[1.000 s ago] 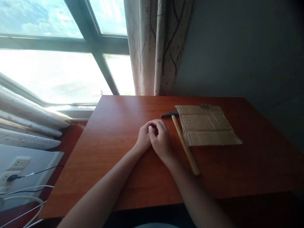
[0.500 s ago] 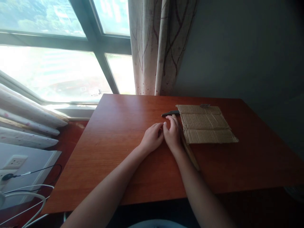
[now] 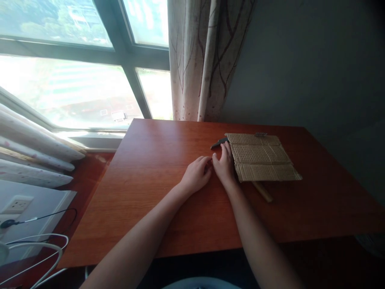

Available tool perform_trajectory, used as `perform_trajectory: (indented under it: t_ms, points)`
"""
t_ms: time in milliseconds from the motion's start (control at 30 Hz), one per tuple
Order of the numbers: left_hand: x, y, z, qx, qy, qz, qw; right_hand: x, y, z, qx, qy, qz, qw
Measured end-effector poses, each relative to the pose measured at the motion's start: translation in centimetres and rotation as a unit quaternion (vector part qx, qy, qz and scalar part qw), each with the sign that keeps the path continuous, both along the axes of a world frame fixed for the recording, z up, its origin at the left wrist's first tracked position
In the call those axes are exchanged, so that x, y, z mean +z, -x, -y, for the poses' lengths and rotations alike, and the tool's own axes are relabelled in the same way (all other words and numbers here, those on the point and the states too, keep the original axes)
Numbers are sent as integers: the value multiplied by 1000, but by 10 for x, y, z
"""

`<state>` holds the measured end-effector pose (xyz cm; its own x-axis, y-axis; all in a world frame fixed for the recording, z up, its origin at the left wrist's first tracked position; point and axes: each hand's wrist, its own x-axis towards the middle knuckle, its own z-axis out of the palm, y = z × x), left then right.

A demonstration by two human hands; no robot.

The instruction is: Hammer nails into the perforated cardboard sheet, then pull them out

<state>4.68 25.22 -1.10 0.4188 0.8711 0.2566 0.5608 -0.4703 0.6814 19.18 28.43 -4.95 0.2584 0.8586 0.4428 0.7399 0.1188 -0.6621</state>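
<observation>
My left hand point(image 3: 196, 173) rests on the table with its fingers curled and thumb close to the index finger. Anything pinched in it is too small to make out. My right hand point(image 3: 225, 164) lies just right of it, thumb apart from the fingers, its thumb tip close to the left fingertips. The right fingers touch or lie beside a hammer point(image 3: 263, 192), whose dark head shows past them and whose wooden handle sticks out below. A corrugated cardboard sheet point(image 3: 261, 154), pierced with rows of small holes, covers the middle of the hammer.
Thin metal pieces point(image 3: 260, 135) stand at the cardboard's far edge. The brown wooden table point(image 3: 144, 160) sits by a window point(image 3: 75, 88) and a patterned curtain point(image 3: 188, 60). A wall socket point(image 3: 18, 205) and white cables point(image 3: 51, 237) are at the left.
The hammer has shifted right and turned, so its handle now passes under the cardboard. My right hand has moved slightly right with it; the left stays curled.
</observation>
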Motion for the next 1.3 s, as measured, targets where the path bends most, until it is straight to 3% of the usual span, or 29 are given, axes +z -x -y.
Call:
perform_trajectory:
  t_ms: [300, 500, 700, 767, 900, 1100, 1300]
  points:
    - [-2, 1, 0, -9, -4, 1, 1000, -2, -25, -13, -50, 48, 24, 997]
    - [1, 0, 0, -11, -4, -2, 1000, 9, -37, -14, -59, 71, 39, 995]
    - [0, 1, 0, -8, -4, -5, 1000, 23, -49, 41, -20, 72, 84, 994]
    - [-1, 1, 0, -10, -5, -10, 1000, 21, -59, 67, -11, 94, 157, 983]
    - [-1, 1, 0, -13, -7, -16, 1000, 13, -91, 102, -69, 111, 245, 961]
    - [-1, 1, -1, -13, -5, -17, 1000, 6, -124, 117, -50, 97, 262, 959]
    - [1, 0, 0, -13, -3, -15, 1000, 11, -106, 110, -3, 96, 183, 978]
